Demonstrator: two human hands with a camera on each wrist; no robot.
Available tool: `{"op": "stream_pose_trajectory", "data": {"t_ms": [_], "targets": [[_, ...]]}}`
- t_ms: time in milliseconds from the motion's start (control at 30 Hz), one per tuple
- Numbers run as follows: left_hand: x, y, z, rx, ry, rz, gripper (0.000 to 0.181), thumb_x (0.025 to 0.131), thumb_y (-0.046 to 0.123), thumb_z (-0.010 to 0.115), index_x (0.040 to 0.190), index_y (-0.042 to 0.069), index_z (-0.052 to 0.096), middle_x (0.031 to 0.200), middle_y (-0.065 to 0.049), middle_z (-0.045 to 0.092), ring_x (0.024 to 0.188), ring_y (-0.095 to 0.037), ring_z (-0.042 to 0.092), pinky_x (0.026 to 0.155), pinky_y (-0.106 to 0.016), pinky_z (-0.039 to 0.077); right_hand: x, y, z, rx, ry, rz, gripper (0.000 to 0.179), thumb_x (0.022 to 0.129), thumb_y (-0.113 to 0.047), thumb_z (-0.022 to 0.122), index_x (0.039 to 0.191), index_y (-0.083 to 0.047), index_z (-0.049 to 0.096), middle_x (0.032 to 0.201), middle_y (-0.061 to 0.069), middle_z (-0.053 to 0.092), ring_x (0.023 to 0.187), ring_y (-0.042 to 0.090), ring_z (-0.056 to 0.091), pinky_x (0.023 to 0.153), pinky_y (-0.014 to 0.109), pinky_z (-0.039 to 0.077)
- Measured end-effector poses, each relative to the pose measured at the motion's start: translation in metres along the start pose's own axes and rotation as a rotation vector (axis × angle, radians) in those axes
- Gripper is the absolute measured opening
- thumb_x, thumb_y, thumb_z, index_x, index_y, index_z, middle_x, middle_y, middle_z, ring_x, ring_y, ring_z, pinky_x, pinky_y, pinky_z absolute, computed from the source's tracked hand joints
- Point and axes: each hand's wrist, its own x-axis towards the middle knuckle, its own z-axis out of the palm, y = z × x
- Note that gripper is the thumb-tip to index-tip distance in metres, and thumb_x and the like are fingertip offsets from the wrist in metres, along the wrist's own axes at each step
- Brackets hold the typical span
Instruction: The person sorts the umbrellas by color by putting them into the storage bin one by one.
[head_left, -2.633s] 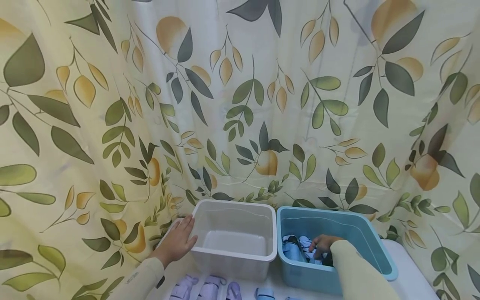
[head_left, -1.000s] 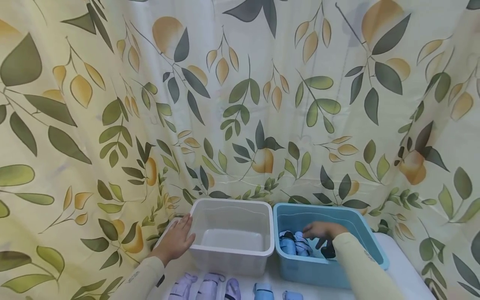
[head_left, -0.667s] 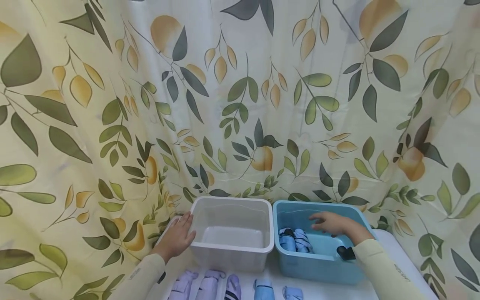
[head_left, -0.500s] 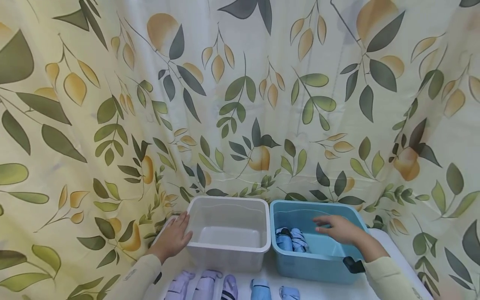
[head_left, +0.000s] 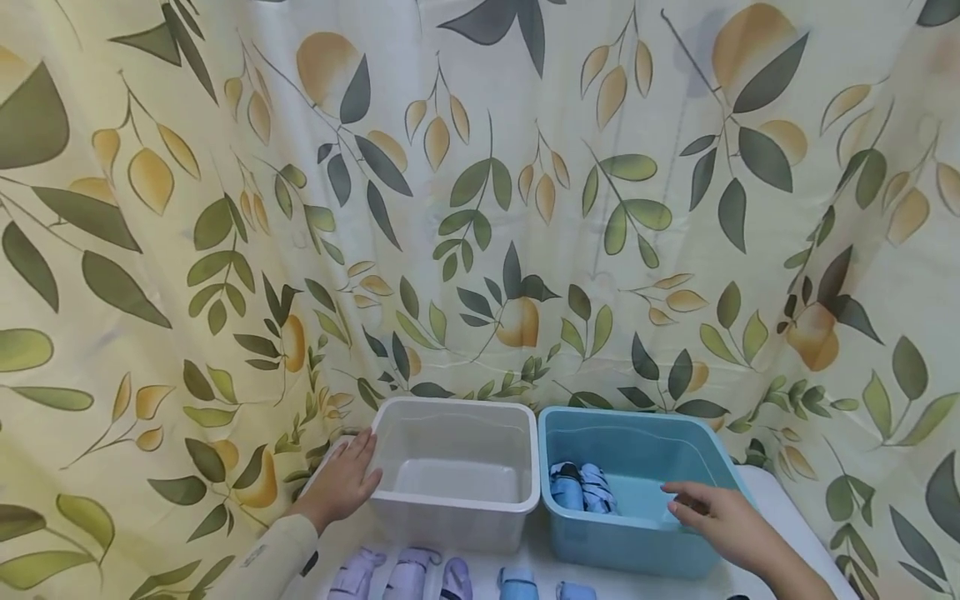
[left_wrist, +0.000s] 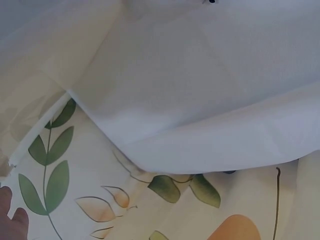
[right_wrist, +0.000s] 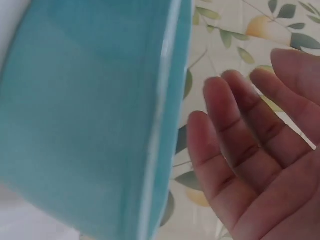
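Observation:
My left hand point(head_left: 337, 485) lies flat with straight fingers at the left rim of the off-white bin point(head_left: 450, 504). Just its fingertips point(left_wrist: 14, 220) enter the left wrist view. Over the front right of the blue bin point(head_left: 637, 537) hovers my right hand point(head_left: 723, 521), its fingers loosely bent and holding nothing. The right wrist view shows that palm point(right_wrist: 280, 210) beside the bin's side, apart from it. Two rolled blue bundles, which look like folded umbrellas, stand side by side in the bin's left part: a plain one point(head_left: 567, 492) and a patterned one point(head_left: 597, 490).
Along the white table's near edge lie several rolled bundles: lilac ones point(head_left: 408, 575) on the left, blue ones point(head_left: 518, 585) further right. The frame's lower edge cuts them off. A leaf-and-fruit patterned curtain point(head_left: 480, 208) hangs behind and around the bins.
My right hand has let go of the bundles in the blue bin, lifted, and drawn back to the right and towards me. The left hand has stayed at the off-white bin.

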Motion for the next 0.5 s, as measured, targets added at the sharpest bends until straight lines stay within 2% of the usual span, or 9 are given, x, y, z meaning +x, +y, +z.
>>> {"op": "stream_pose_trajectory", "data": {"t_ms": [200, 433, 500], "targets": [[0.002, 0.003, -0.008, -0.025, -0.011, -0.024, 0.06, 0.096, 0.027, 0.055, 0.138, -0.015, 0.042, 0.145, -0.029, 0.04, 0.134, -0.042, 0.037, 0.106, -0.06, 0.028, -0.015, 0.01, 0.016, 0.045, 0.023, 0.041, 0.044, 0.095, -0.032, 0.062, 0.126, -0.001, 0.063, 0.112, 0.009, 0.067, 0.091, 0.018, 0.063, 0.071, 0.035, 0.054], [-0.001, 0.001, -0.008, -0.009, -0.019, -0.05, 0.06, 0.097, 0.028, 0.053, 0.139, -0.014, 0.042, 0.147, -0.027, 0.039, 0.137, -0.038, 0.035, 0.108, -0.057, 0.026, -0.018, 0.026, 0.043, 0.132, -0.076, 0.075, 0.048, 0.092, -0.029, 0.066, 0.126, 0.005, 0.06, 0.1, 0.006, 0.067, 0.088, 0.021, 0.063, 0.072, 0.037, 0.054], [-0.001, 0.002, -0.009, -0.014, -0.037, -0.061, 0.061, 0.097, 0.028, 0.052, 0.139, -0.014, 0.041, 0.147, -0.027, 0.037, 0.137, -0.038, 0.034, 0.109, -0.057, 0.025, -0.019, 0.032, 0.052, 0.163, -0.121, 0.057, 0.05, 0.094, -0.03, 0.064, 0.125, 0.008, 0.058, 0.098, 0.006, 0.066, 0.086, 0.022, 0.063, 0.071, 0.037, 0.054]]}}
